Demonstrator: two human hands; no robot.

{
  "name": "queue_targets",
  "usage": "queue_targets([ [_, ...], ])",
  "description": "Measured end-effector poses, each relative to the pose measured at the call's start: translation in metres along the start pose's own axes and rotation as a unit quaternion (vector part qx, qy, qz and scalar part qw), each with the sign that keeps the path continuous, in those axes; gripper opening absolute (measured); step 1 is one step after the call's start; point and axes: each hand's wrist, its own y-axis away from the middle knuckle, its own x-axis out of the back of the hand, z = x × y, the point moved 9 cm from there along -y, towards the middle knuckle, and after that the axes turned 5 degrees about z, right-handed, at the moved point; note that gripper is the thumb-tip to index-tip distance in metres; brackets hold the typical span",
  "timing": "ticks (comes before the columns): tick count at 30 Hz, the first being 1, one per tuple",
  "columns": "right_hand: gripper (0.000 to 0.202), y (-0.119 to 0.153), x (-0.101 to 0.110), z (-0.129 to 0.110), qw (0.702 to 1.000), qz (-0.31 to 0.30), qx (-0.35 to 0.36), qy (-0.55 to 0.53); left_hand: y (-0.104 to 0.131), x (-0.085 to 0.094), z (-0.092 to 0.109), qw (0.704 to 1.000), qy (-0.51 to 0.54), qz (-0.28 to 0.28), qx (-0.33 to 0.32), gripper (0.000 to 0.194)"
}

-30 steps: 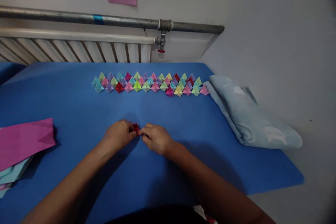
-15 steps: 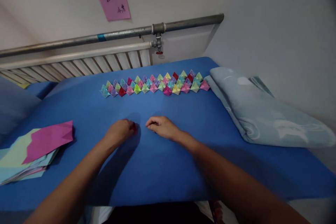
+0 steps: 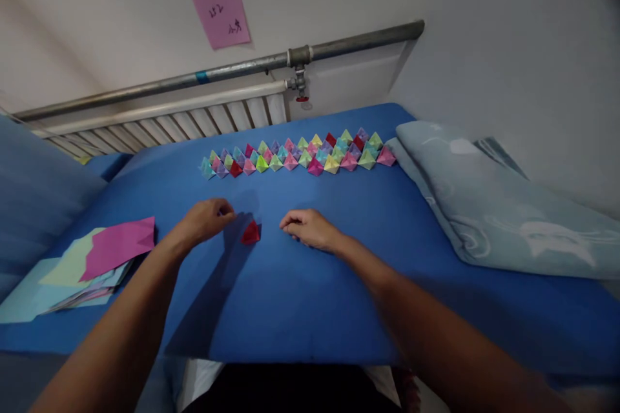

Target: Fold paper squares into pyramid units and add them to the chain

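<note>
A red folded-paper piece (image 3: 250, 233) stands by itself on the blue bed sheet (image 3: 290, 297), its point facing up. Just left of it, apart from it, my left hand (image 3: 209, 218) hovers with the thumb and curled fingers slightly parted and nothing in them. To the right of the piece my right hand (image 3: 310, 230) is held low over the sheet, its fingers curled and pressed together, with nothing visible in them. Farther back, several similar folded-paper pieces (image 3: 290, 161) in many colours stand packed in long rows.
A stack of coloured paper lies at the left, a magenta sheet (image 3: 121, 245) on top. A folded pale-green blanket (image 3: 489, 206) rests at the right. Behind the bed are a radiator (image 3: 208, 119), a metal pipe (image 3: 242, 68) and a valve with a red handle (image 3: 302, 99).
My left hand has let go of the red folded-paper piece and moved left and up from it. The right hand keeps nearly the same pose. The view has shifted slightly.
</note>
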Motion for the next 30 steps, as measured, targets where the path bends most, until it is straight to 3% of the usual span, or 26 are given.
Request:
queue_targets([
  [2,0.014,0.0,0.0,0.003,1.0,0.002,-0.023,-0.005,-0.004,0.001,0.004,0.999,0.043,0.004,-0.024,0.037],
  [5,0.014,-0.001,-0.001,0.006,0.999,0.009,-0.043,-0.012,-0.009,-0.013,0.024,0.992,0.1,-0.031,-0.075,0.041],
  [8,0.012,-0.001,-0.002,0.006,0.999,0.015,-0.041,-0.02,-0.014,-0.025,0.035,0.987,0.116,-0.059,-0.091,0.029],
  [11,0.012,-0.001,-0.002,0.007,0.999,0.012,-0.046,-0.02,-0.016,-0.027,0.031,0.989,0.106,-0.061,-0.079,0.016],
  [14,0.012,0.0,-0.003,0.006,0.999,0.009,-0.046,-0.021,-0.011,-0.024,0.02,0.995,0.082,-0.036,-0.049,0.012],
  [17,0.012,0.001,-0.002,0.004,0.999,0.013,-0.042,-0.023,0.004,-0.024,0.007,0.998,0.067,-0.015,-0.013,0.02],
  [20,0.014,0.001,-0.001,0.003,0.999,0.019,-0.036,-0.018,0.022,-0.023,-0.006,0.998,0.068,-0.002,0.017,0.032],
  [24,0.015,-0.001,0.0,0.005,0.999,0.04,-0.022,-0.015,0.031,-0.015,-0.021,0.993,0.105,0.044,0.038,0.029],
  [27,0.015,-0.004,0.001,0.008,0.998,0.056,-0.015,-0.016,0.026,-0.01,-0.017,0.982,0.164,0.089,0.011,0.024],
  [30,0.014,-0.006,0.0,0.01,0.998,0.056,-0.014,-0.016,0.019,-0.013,0.004,0.976,0.179,0.106,-0.062,0.02],
])
